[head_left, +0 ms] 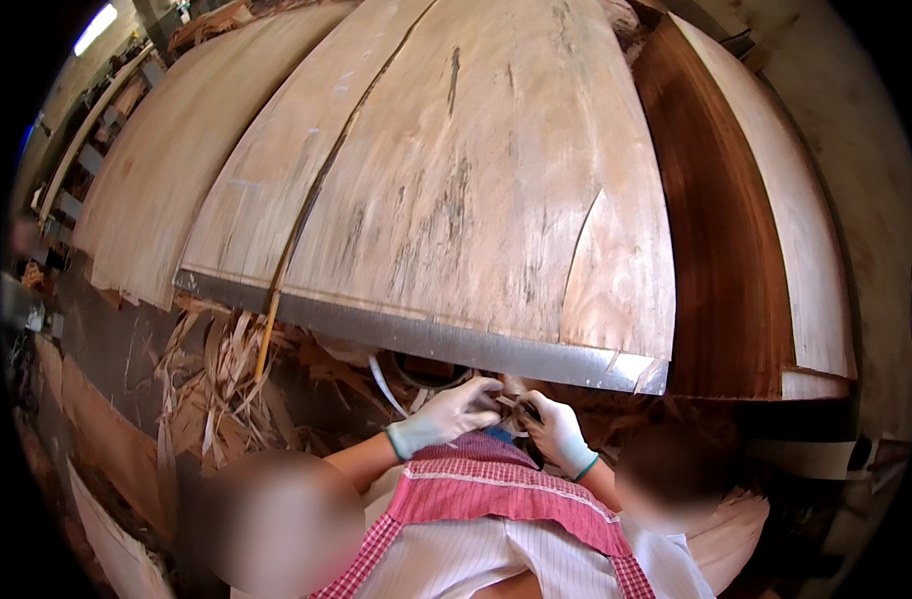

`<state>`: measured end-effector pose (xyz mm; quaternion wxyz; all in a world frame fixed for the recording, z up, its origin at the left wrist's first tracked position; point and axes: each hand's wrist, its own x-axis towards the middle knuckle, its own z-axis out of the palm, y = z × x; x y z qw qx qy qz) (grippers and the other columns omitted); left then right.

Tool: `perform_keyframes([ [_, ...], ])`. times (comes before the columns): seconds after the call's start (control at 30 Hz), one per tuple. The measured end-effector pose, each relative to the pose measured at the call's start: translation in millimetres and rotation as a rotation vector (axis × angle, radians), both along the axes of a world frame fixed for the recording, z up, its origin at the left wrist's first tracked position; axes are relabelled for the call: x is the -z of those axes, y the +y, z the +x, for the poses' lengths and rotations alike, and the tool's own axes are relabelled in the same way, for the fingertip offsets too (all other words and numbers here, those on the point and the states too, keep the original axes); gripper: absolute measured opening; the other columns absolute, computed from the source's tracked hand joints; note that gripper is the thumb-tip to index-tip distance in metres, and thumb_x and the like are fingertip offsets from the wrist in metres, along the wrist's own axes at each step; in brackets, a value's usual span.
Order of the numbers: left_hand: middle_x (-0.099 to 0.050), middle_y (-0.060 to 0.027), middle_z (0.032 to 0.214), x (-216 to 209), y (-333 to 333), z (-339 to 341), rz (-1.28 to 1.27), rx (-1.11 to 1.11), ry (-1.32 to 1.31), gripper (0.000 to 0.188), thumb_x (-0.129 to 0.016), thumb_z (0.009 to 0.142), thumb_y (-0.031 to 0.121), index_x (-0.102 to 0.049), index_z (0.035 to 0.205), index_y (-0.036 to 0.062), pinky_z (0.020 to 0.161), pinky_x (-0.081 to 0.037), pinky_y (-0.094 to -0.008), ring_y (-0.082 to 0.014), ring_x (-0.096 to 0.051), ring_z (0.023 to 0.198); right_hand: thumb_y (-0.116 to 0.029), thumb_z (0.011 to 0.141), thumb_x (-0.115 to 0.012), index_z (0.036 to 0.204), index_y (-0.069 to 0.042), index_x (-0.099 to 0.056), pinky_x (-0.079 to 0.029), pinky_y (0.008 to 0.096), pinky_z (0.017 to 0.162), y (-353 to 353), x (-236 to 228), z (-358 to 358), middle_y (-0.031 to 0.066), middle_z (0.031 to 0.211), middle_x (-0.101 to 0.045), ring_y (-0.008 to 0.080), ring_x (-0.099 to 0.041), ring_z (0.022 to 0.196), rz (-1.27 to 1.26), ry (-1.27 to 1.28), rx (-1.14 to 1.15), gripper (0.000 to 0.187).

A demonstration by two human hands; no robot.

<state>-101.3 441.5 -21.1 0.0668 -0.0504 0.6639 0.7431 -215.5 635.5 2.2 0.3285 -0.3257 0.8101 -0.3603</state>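
Both hands wear white gloves with green cuffs and meet close to my body, just below the table's metal edge (426, 334). My left hand (446, 414) has its fingers bent inward toward the other hand. Curled fingers on my right hand (556, 431) close around something small and partly dark that I cannot make out. A pale scrap shows between the fingertips, too small to name. Beside my left hand a thin white strip (384, 384) hangs down. Above both hands, a large pale wood veneer sheet (496, 180) with dark streaks and a long split covers the table.
More veneer lies left (206, 130), and a dark brown sheet (720, 220) and a pale one (800, 230) lie right. A narrow yellowish strip (266, 334) hangs over the edge. Wood shavings (216, 379) heap below left. A dark round object (431, 371) sits under the edge.
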Motion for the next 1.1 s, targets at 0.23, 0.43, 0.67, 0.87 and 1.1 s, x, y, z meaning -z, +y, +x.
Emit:
perform_keyframes([
  [0.23,-0.061,-0.0035,0.075,58.5,-7.8,-4.5,0.127,-0.449,-0.274,0.010,-0.056,0.092,0.011,-0.059,0.090,0.0008,0.061,-0.050,-0.0262,-0.0092,-0.056,0.066,-0.018,0.083,-0.064,0.104,-0.008,-0.062,-0.049,0.0459,0.073,20.3,54.3,-11.9,0.0221,0.090,-0.065,0.0401,-0.063,0.086,0.265,0.204,-0.035,0.023],
  [0.43,-0.066,-0.0129,0.085,183.8,-62.2,13.5,0.241,-0.759,-0.558,0.012,-0.059,0.089,0.006,-0.061,0.095,-0.0045,0.058,-0.052,-0.0285,-0.0177,-0.065,0.074,-0.021,0.087,-0.058,0.106,-0.007,-0.066,-0.049,0.0484,0.082,102.7,126.4,-40.5,0.0223,0.108,-0.060,0.0408,-0.060,0.096,0.496,0.622,0.231,0.025],
  [0.67,-0.063,-0.0124,0.119,307.2,-81.7,9.6,-0.943,-0.501,-0.530,0.036,-0.055,0.089,0.035,-0.064,0.113,0.0093,0.093,-0.047,-0.0379,-0.0314,-0.059,0.110,-0.012,0.093,-0.060,0.100,-0.003,-0.060,-0.043,0.0167,0.058,-33.1,202.4,17.5,-0.0011,0.083,-0.060,0.0047,-0.054,0.067,-0.379,-0.618,0.779,0.011],
  [0.87,-0.065,-0.0194,0.111,330.3,-59.8,-3.8,-0.654,-0.762,-0.824,0.033,-0.061,0.083,0.028,-0.066,0.107,0.0060,0.089,-0.049,-0.0417,-0.0359,-0.061,0.105,-0.022,0.087,-0.066,0.103,0.002,-0.057,-0.044,0.0320,0.054,-128.4,233.6,50.4,0.0066,0.090,-0.062,0.0187,-0.058,0.068,-0.200,0.036,0.349,0.031],
  [1.1,-0.066,-0.0186,0.082,186.5,-183.1,164.4,-0.840,-1.186,-0.598,0.015,-0.068,0.079,0.018,-0.066,0.082,0.0038,0.070,-0.049,-0.0444,-0.0380,-0.063,0.080,-0.013,0.085,-0.065,0.113,0.006,-0.061,-0.046,0.0362,0.088,-130.9,232.7,40.7,0.0167,0.110,-0.065,0.0271,-0.060,0.098,-0.079,-0.195,0.413,0.034],
])
